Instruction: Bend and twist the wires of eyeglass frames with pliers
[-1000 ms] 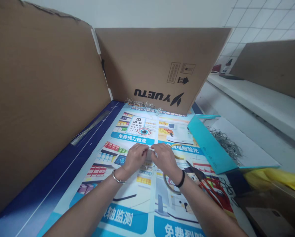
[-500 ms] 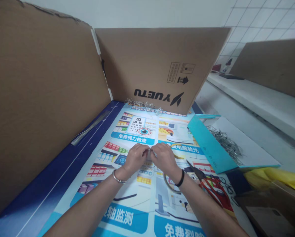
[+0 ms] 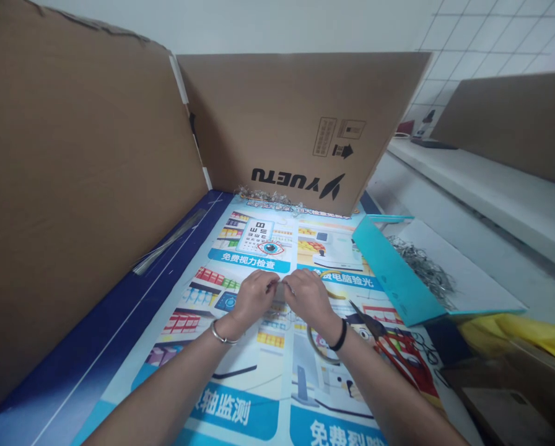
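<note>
2 Hands Meet Over 1 Small Piece, Work Midway

You have your left hand (image 3: 257,294) and right hand (image 3: 309,294) almost touching above the poster (image 3: 287,371). On each, the thumb and fingers draw together in what looks like a pinch on the small piece (image 3: 280,283) between them. Your fingers hide most of it, so you cannot tell its shape from this view.

As for progress, the handling of this piece looks underway, not finished: neither hand lets go of it. A heap of thin wire (image 3: 423,272) sits in the blue box (image 3: 393,288) to your right, and a row of shiny bits (image 3: 270,197) lies along the foot of the cardboard panel (image 3: 282,111). You cannot tell which of these, if any, counts as done or left.

The piece lies at your fingertips, right of your left hand and left of your right hand. The scissors (image 3: 375,329) rest beyond your right wrist, and a grey ring (image 3: 314,347) lies just beside that wrist, partly covered by it.
</note>
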{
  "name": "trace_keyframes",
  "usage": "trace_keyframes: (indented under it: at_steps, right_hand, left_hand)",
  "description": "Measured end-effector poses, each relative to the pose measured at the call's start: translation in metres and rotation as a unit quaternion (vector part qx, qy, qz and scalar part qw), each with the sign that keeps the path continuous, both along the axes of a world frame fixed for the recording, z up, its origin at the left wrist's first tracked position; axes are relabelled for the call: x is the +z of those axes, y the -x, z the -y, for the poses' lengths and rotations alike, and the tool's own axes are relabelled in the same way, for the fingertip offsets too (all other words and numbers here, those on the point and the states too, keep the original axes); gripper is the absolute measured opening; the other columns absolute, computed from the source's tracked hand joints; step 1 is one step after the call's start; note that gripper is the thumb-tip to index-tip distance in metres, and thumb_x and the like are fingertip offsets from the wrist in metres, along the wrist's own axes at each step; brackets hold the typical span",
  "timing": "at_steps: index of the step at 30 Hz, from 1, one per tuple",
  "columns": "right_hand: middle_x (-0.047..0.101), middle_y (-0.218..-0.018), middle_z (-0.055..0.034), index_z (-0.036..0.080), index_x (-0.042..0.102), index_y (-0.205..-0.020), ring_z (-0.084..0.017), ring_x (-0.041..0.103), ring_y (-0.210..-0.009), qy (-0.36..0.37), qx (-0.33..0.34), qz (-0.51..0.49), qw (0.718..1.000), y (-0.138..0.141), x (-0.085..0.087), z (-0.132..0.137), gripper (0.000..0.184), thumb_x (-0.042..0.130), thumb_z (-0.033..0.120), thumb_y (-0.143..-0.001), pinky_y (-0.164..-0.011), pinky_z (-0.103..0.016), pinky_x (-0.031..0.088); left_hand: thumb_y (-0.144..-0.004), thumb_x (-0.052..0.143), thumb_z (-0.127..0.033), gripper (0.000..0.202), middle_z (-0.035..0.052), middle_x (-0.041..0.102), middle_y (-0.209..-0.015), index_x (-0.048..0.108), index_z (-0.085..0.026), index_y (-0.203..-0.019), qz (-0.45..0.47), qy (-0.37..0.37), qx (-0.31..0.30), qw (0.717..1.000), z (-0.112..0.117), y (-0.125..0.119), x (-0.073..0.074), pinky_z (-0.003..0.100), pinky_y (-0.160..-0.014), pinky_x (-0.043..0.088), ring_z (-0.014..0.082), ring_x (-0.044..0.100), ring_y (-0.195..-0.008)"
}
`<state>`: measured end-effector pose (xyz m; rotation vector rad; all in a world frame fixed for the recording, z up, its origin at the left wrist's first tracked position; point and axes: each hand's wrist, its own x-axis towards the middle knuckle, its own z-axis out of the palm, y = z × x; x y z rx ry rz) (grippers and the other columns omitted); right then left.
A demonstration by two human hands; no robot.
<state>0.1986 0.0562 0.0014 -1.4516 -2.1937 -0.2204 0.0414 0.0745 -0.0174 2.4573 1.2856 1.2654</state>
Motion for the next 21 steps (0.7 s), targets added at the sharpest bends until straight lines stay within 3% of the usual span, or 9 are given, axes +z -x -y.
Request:
trace_keyframes:
  at_steps: [11, 21]
  right_hand:
    - [0.059, -0.071, -0.0028, 0.02, 0.058, -0.07, -0.018, 0.048, -0.076, 0.005, -0.039, -0.013, 0.999, 0.0064, -0.0003, 0.0026, 0.012, 0.049, 0.017, -0.078, -0.072, -0.031, 0.03]
    - [0.062, -0.079, -0.0035, 0.021, 0.063, -0.081, -0.018, 0.053, -0.083, 0.031, -0.004, -0.068, 0.997, -0.0013, 0.002, -0.0018, 0.012, 0.052, 0.018, -0.079, -0.077, -0.03, 0.035]
  left_hand:
    - [-0.076, 0.05, -0.002, 0.019, 0.0011, 0.06, -0.069, 0.058, -0.019, -0.074, -0.022, 0.007, 0.003, 1.0, 0.0046, -0.0019, 0.0053, 0.027, -0.065, 0.044, 0.0155, 0.055, -0.069]
    - [-0.082, 0.049, -0.007, 0.016, 0.0015, 0.063, -0.072, 0.059, -0.019, -0.08, 0.01, -0.022, 0.01, 1.0, 0.0009, 0.0008, 0.0029, 0.028, -0.067, 0.047, 0.0159, 0.057, -0.072]
